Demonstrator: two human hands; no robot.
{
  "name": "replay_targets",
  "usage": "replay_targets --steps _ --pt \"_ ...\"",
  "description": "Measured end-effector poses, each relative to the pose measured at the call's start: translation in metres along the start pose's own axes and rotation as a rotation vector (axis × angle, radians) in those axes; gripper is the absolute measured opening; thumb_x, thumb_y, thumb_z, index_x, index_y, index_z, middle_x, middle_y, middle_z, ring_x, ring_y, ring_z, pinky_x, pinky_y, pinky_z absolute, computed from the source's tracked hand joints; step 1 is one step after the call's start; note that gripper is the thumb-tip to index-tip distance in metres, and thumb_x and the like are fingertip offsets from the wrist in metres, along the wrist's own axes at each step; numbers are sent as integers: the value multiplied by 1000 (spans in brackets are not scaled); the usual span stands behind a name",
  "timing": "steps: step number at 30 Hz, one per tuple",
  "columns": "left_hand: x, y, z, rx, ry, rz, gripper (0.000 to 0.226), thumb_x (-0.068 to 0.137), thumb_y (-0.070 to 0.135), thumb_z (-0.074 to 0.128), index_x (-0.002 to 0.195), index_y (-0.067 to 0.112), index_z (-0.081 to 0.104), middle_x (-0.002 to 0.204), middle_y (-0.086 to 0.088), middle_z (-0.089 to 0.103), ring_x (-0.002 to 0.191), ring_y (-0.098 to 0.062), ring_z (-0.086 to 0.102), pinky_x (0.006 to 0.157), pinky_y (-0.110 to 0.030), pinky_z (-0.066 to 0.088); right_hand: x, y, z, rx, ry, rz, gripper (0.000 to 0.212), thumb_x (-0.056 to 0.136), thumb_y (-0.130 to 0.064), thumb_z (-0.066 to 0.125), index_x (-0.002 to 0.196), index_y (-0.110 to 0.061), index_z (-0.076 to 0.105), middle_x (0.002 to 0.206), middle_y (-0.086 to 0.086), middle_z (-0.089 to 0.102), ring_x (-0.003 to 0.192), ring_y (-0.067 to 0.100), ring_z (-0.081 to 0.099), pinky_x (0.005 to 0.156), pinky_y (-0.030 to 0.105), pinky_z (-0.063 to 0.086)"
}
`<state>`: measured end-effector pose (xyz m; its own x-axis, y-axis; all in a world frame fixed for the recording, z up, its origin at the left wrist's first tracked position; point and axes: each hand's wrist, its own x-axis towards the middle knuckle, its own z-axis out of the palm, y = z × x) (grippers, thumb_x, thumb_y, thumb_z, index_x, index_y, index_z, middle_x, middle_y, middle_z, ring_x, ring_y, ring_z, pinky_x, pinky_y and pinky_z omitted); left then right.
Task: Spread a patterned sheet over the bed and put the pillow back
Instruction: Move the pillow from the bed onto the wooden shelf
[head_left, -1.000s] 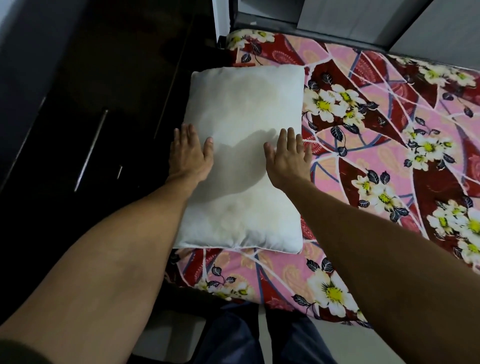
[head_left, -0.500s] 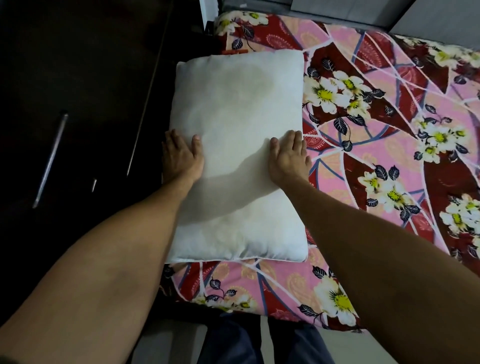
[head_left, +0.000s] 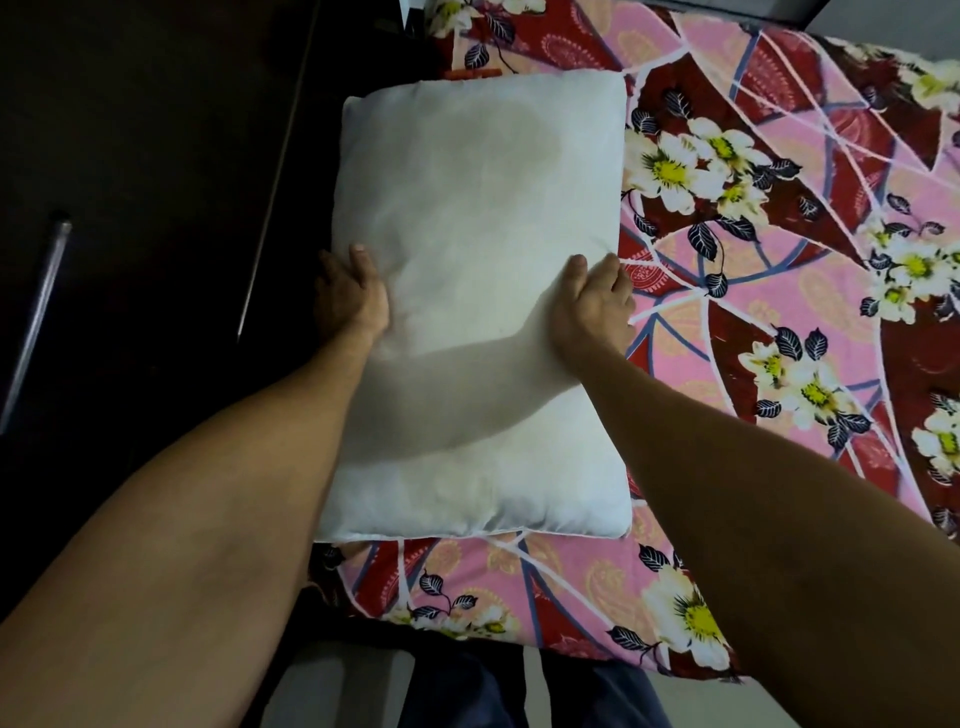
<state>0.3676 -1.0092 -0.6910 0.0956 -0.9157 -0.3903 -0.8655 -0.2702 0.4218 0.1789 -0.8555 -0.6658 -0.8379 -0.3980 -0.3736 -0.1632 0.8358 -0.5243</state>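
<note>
My left hand (head_left: 350, 299) and right hand (head_left: 592, 306) grip the soft white pillow (head_left: 478, 208) at nine and three o'clock, seating it; release likely next.

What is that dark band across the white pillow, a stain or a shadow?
Head view: a shadow, it seems, running from the right hand down across the pillow; same view, the cabinet on the left is nearly lost in darkness.
</note>
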Motion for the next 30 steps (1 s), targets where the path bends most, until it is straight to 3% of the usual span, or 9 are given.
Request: replay_targets --steps 4,14,30 --pt "11 -2 3 -71 -13 -49 62 108 47 20 150 4 39 153 -24 40 138 -41 41 111 -37 32 3 0 -4 24 8 20 65 104 -54 24 155 -15 27 155 14 37 139 35 38 109 53 32" --pt "22 -8 3 -121 -31 -127 74 106 55 21 141 -2 51 146 -28 47 134 -44 45 112 -40 33 15 5 -19 93 -116 230 75 101 -66 18 151 -13 37 148 20 49 134 41 46 107 51 37" --pt "6 8 -30 -38 9 31 65 106 52 24 135 6 59 137 -25 56 125 -44 53 105 -43 42 2 -6 -40 191 -49 215 71 101 -64 24 146 -12 42 140 20 55 128 40 51 102 49 40"
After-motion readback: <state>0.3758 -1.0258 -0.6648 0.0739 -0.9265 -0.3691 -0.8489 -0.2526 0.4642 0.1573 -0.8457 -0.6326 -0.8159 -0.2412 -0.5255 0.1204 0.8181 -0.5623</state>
